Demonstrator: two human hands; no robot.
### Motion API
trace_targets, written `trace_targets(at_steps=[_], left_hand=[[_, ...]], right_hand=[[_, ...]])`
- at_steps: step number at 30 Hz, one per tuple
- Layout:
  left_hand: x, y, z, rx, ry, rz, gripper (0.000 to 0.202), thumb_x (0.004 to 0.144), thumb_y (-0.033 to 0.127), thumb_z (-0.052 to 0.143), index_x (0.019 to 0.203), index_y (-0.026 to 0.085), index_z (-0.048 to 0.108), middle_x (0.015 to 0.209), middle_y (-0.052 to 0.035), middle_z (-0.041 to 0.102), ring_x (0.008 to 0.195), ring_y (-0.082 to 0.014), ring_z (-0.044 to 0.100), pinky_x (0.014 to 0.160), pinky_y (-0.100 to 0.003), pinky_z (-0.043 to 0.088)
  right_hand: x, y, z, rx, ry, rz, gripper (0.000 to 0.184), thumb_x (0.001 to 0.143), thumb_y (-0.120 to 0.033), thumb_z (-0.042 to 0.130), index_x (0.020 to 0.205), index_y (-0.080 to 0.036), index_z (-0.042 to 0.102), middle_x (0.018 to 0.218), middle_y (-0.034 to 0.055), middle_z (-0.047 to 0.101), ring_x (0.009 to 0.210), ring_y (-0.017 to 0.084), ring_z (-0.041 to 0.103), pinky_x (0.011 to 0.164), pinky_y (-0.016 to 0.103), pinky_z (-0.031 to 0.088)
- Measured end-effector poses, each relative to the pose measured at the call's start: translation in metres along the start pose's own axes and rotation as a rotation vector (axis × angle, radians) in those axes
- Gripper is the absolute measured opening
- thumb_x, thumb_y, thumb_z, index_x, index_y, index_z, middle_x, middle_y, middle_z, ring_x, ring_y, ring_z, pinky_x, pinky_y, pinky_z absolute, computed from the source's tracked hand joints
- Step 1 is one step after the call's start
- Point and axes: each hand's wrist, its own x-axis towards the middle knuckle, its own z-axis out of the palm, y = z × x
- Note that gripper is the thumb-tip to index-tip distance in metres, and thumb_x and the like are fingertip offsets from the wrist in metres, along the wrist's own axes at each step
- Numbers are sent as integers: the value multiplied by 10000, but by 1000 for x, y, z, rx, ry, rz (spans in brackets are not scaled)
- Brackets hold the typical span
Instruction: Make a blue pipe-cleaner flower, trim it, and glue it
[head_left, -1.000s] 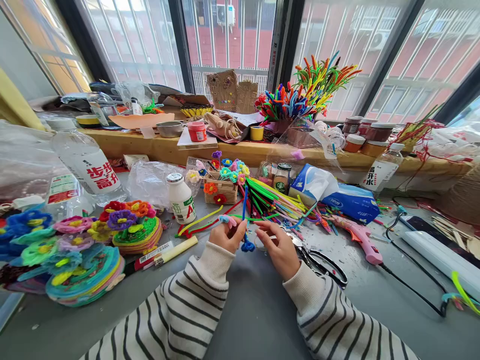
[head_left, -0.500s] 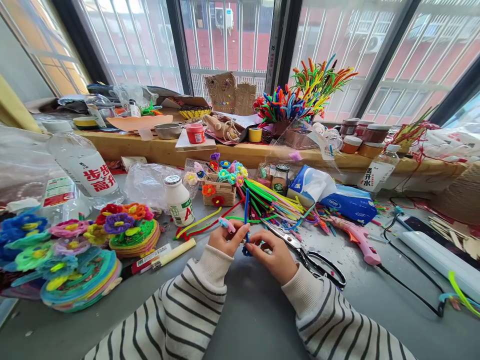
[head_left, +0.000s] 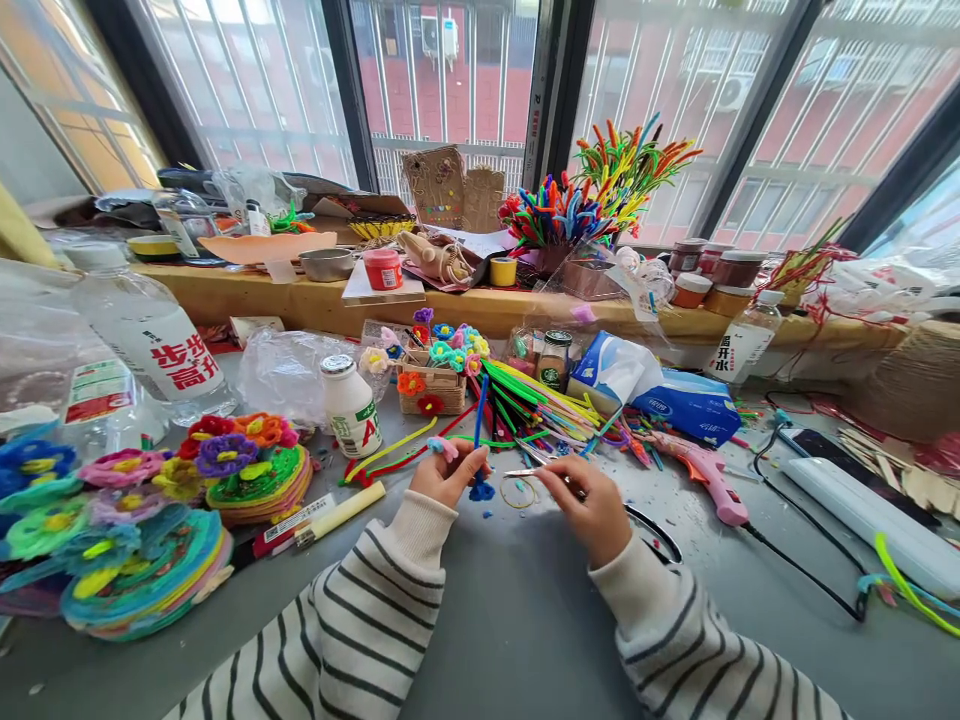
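Observation:
My left hand [head_left: 450, 475] is closed on a dark blue pipe cleaner [head_left: 480, 425], which stands upright with its lower end curled into small loops. A pink and light blue fuzzy piece [head_left: 442, 447] shows at the same hand, by the index finger. To the right, my right hand [head_left: 589, 505] grips the large scissors [head_left: 651, 528] around their middle. Their blades point left toward the blue pipe cleaner, apart from it. The black handles extend behind the hand, partly hidden by it. A thin yellowish ring [head_left: 519, 493] lies on the table below the blades.
A heap of coloured pipe cleaners [head_left: 544, 395] lies beyond my hands. Fuzzy flowers on round bases [head_left: 150, 560], a white bottle [head_left: 350, 405] and a glue stick [head_left: 345, 512] are at left. A pink glue gun [head_left: 716, 480] with its cord and a blue tissue pack [head_left: 694, 405] are at right.
My right hand has left the blue pipe cleaner and taken hold of the scissors, moving slightly right. My left hand keeps the pipe cleaner. The whole view has shifted a little.

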Motion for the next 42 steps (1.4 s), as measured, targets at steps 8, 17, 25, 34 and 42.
trace_targets(at_steps=[8, 17, 25, 34, 42], left_hand=[[-3, -2, 5, -52, 4, -30, 266, 541, 379, 561, 589, 129, 483, 428, 24, 530, 405, -93, 508, 427, -223, 432], [-4, -5, 6, 35, -45, -10, 249, 553, 371, 551, 572, 132, 483, 424, 21, 531, 387, -89, 499, 426, -221, 422], [-3, -8, 4, 87, -65, -3, 243, 576, 370, 530, 580, 131, 486, 433, 21, 523, 392, -91, 500, 437, -233, 426], [-1, -10, 4, 79, -62, -22, 249, 569, 378, 529, 574, 133, 488, 428, 22, 523, 401, -98, 502, 445, -242, 424], [-1, -10, 3, 99, -58, -21, 253, 573, 386, 523, 580, 135, 488, 430, 21, 528, 399, -97, 499, 442, -243, 423]], right_hand=[[-30, 82, -109, -662, 423, 275, 381, 690, -463, 364, 471, -178, 493, 538, 39, 517, 507, 165, 475, 504, 281, 367], [-22, 119, -121, -879, 250, 532, 599, 574, -541, 429, 875, -41, 560, 809, 163, 543, 766, 248, 494, 674, 321, 379], [-16, 121, -120, -922, 161, 618, 609, 586, -519, 414, 921, -31, 555, 876, 177, 555, 815, 266, 496, 700, 320, 369], [-15, 112, -123, -819, 327, 679, 527, 570, -491, 462, 887, -87, 580, 868, 137, 563, 753, 263, 516, 626, 322, 389], [-19, 114, -125, -862, 529, 449, 468, 552, -461, 484, 835, -94, 553, 838, 123, 536, 771, 255, 492, 627, 329, 386]])
